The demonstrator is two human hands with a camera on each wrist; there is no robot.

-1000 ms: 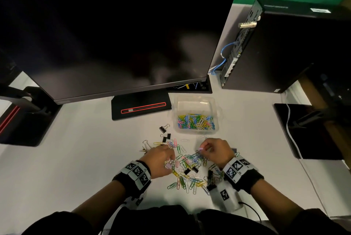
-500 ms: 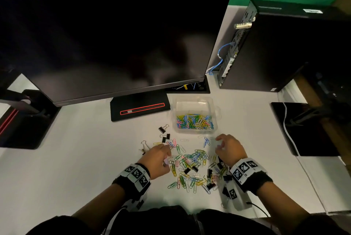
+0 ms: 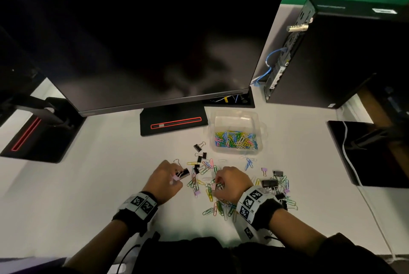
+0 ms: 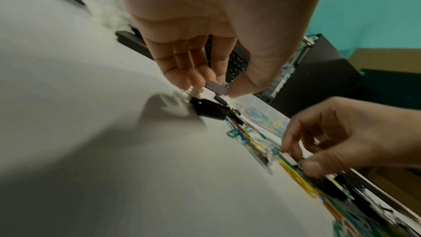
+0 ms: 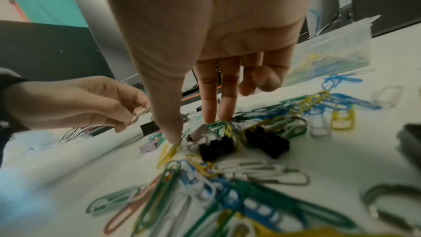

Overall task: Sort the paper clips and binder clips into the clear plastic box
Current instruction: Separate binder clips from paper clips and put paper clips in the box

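Your left hand (image 3: 164, 181) pinches a small lilac clip (image 4: 216, 87) between the thumb and the fingertips, a little above the table (image 3: 88, 185). Just beside this hand, a black binder clip (image 3: 183, 173) lies on the table; whether the fingers touch it, you cannot tell from these views.

Your right hand (image 3: 232, 185) reaches down into the pile of paper clips (image 3: 218, 206). Its thumb and first fingers (image 5: 209, 107) close around a small pale clip (image 5: 200, 131) that sits at the edge of the pile, beside two black binder clips (image 5: 241, 143). The grip looks like a pinch, but the picture is blurred there.

The box (image 3: 236, 132) stands behind the pile, near the monitor base (image 3: 174, 121). One part of it holds many coloured paper clips; the other part looks bare. More black binder clips (image 3: 200, 154) lie between the box and your left hand, and some more (image 3: 271, 183) lie to the right of your right wrist. A pair of blue paper clips (image 3: 249, 163) lies alone, just in front of the box.
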